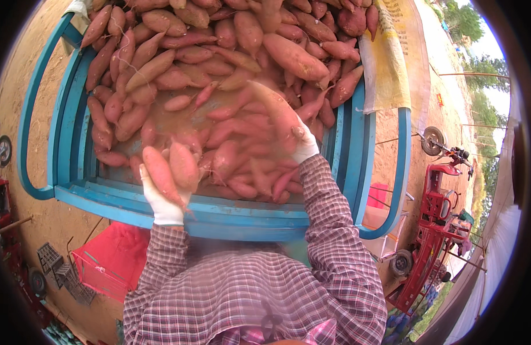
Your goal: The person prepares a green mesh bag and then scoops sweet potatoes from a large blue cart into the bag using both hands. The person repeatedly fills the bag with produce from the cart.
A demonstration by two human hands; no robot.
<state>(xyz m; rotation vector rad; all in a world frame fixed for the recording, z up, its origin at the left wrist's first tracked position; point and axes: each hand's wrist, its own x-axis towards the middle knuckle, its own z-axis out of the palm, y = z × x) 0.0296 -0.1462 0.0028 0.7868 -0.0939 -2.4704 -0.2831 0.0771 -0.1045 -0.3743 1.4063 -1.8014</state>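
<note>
Both of my hands wear white gloves and are over a blue metal cargo bed (248, 215) full of red-skinned sweet potatoes. My left hand (164, 205) is near the front rim, cradling two sweet potatoes side by side: one slim (163, 174), the other rounder (183, 166). Farther right, my right hand (306, 144) grips a large, long sweet potato (276, 112) by its lower end, with its other end pointing up and left. Loose sweet potatoes (235, 159) lie between the hands on the bed floor. Beyond them rises a heaped pile (162, 64). Haze blurs the middle.
Curved blue rails (26, 129) stand at both sides of the bed. A yellow woven sack (384, 64) drapes over the right side. A red cargo tricycle (433, 215) stands on the right; a red mesh container (114, 258) and black plastic crates (65, 274) are at lower left.
</note>
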